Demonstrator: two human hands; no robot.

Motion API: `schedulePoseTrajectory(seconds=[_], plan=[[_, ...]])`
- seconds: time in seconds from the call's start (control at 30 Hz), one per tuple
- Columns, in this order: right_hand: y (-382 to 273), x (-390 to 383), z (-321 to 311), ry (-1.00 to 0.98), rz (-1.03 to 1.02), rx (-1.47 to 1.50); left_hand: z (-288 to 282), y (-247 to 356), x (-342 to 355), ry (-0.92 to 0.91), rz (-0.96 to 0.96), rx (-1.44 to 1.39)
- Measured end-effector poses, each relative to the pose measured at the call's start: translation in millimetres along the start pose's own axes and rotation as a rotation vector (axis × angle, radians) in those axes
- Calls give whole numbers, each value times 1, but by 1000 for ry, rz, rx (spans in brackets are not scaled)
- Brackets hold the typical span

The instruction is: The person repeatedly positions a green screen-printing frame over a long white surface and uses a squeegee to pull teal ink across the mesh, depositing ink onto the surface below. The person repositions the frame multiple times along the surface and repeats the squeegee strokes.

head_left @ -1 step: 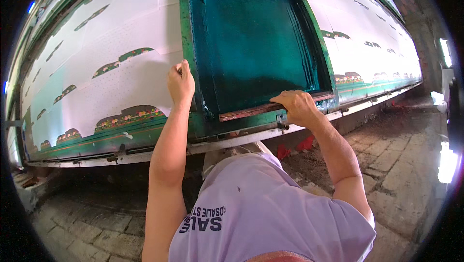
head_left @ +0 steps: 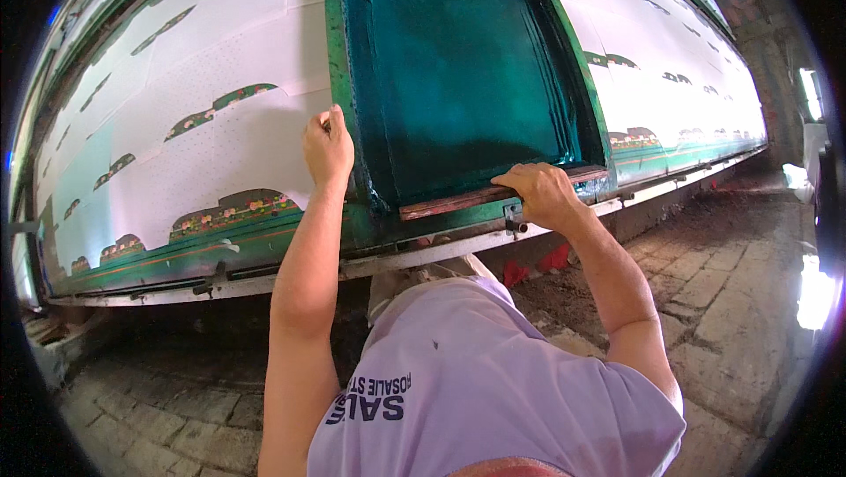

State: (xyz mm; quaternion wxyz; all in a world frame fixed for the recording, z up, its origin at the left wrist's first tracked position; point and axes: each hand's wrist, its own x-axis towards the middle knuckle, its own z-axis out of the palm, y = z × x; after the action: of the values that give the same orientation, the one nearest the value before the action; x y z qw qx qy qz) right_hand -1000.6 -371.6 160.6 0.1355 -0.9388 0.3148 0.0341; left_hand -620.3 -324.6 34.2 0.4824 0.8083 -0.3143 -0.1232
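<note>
A green-framed printing screen (head_left: 333, 54) coated in teal ink lies flat on white cloth (head_left: 220, 63) stretched over a long table. My left hand (head_left: 328, 147) grips the frame's left side rail. My right hand (head_left: 542, 191) is closed over a reddish wooden squeegee bar (head_left: 449, 202), which lies along the near edge inside the frame. Both forearms reach up from the lower edge, over my lilac shirt.
The cloth carries rows of green arched floral motifs (head_left: 233, 208) and a green border along the near edge. A metal rail (head_left: 264, 273) runs along the table's front. Below is a paved brick floor (head_left: 731, 301) with red scraps (head_left: 529, 267) under the table.
</note>
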Motion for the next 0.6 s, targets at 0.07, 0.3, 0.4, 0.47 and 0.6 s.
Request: schedulePoseTrajectory(seconds=[0.07,0.3,0.4,0.47,0.6], plan=[[0,-3,15,77,-17,9,2,-8,6,-24,-7,-34],[-2,5,40,276,-61,-90,4,-13,8,-69,-26,-24],[11,37,41,338,-98,-131,3,-17,8,-47,10,-57],[24,67,39,341,-66,-145,2,-15,7,-33,29,-66],[55,142,24,294,20,-134,4,-18,5,-9,23,-78]])
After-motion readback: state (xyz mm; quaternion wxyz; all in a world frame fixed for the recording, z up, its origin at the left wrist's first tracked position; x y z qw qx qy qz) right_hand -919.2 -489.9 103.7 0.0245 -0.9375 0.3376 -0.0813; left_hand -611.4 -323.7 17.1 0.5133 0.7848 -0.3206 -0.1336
